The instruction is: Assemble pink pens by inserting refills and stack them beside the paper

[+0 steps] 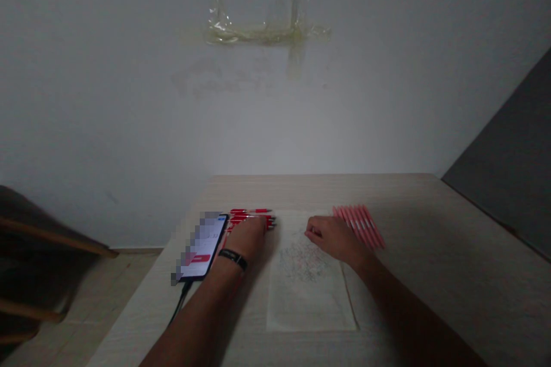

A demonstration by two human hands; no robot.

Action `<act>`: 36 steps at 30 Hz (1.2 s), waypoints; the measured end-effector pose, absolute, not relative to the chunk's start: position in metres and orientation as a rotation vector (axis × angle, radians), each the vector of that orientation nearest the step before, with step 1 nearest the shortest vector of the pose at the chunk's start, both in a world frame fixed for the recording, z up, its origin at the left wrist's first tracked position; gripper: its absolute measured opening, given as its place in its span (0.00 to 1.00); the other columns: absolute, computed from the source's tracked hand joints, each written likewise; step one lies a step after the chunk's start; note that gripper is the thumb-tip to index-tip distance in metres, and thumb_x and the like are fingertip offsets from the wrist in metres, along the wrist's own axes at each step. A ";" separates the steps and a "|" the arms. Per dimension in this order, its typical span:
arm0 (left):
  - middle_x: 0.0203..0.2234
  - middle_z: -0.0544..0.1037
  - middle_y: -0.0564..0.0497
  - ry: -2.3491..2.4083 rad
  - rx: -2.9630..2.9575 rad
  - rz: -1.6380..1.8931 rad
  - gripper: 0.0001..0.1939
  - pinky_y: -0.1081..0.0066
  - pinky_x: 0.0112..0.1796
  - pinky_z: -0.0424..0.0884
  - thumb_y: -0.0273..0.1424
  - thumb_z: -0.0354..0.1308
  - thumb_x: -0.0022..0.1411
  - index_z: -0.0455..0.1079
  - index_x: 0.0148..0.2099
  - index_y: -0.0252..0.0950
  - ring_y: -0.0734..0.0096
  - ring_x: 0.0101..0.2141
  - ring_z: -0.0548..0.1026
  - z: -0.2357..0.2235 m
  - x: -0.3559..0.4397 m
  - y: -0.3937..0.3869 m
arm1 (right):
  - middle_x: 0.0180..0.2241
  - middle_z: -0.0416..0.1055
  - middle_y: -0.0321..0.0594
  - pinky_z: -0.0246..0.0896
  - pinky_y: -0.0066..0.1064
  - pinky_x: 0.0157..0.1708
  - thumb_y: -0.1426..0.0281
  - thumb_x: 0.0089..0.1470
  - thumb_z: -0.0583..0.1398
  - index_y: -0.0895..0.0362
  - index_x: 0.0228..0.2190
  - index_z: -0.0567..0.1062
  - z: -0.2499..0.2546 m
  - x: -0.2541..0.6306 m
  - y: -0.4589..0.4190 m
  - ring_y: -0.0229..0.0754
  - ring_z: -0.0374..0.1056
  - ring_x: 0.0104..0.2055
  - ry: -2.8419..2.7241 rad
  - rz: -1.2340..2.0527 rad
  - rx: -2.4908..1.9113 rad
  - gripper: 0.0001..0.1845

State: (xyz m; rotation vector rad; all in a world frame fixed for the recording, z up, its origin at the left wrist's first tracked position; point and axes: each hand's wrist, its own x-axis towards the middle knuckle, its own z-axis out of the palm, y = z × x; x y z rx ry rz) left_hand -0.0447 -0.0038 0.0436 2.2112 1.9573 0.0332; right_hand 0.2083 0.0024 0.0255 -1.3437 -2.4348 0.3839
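Red pens point(251, 211) touch my curled left hand point(245, 238), though I cannot tell if it grips them; my empty right hand point(336, 239) rests loosely on paper point(307, 304) near pink pens point(359, 226).

two bare forearms point(193, 315); a black wristband point(233, 258) on the left one

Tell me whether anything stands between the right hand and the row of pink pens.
Nothing visible does. The right hand lies over the sheet of paper, right beside the row of pink pens, with no object between them.
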 end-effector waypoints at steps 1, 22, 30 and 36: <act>0.36 0.81 0.40 1.947 2.204 0.049 0.12 0.65 0.40 0.72 0.23 0.48 0.63 0.73 0.39 0.35 0.58 0.39 0.79 0.043 -0.045 -0.003 | 0.30 0.75 0.36 0.48 0.27 0.31 0.68 0.61 0.60 0.56 0.32 0.76 0.026 0.208 0.002 0.37 0.67 0.31 -2.432 0.386 -1.346 0.07; 0.24 0.74 0.54 1.253 1.431 1.149 0.17 0.74 0.27 0.65 0.36 0.61 0.54 0.70 0.44 0.32 0.75 0.24 0.71 0.047 -0.047 0.014 | 0.22 0.66 0.32 0.48 0.26 0.27 0.63 0.64 0.55 0.58 0.24 0.73 0.016 0.197 0.003 0.35 0.61 0.26 -2.183 0.838 -1.151 0.19; 0.25 0.71 0.56 1.361 1.402 1.322 0.12 0.75 0.29 0.67 0.36 0.59 0.54 0.70 0.40 0.35 0.76 0.26 0.71 0.039 -0.039 0.016 | 0.22 0.67 0.33 0.51 0.25 0.25 0.63 0.61 0.57 0.59 0.26 0.74 0.017 0.205 0.009 0.34 0.61 0.25 -1.984 1.030 -1.132 0.16; 0.33 0.74 0.49 1.542 1.701 1.250 0.09 0.68 0.36 0.72 0.34 0.52 0.63 0.69 0.42 0.36 0.68 0.33 0.75 0.036 -0.033 0.012 | 0.21 0.65 0.31 0.51 0.25 0.25 0.64 0.59 0.59 0.58 0.26 0.73 0.018 0.208 0.011 0.34 0.59 0.24 -1.899 0.953 -1.177 0.13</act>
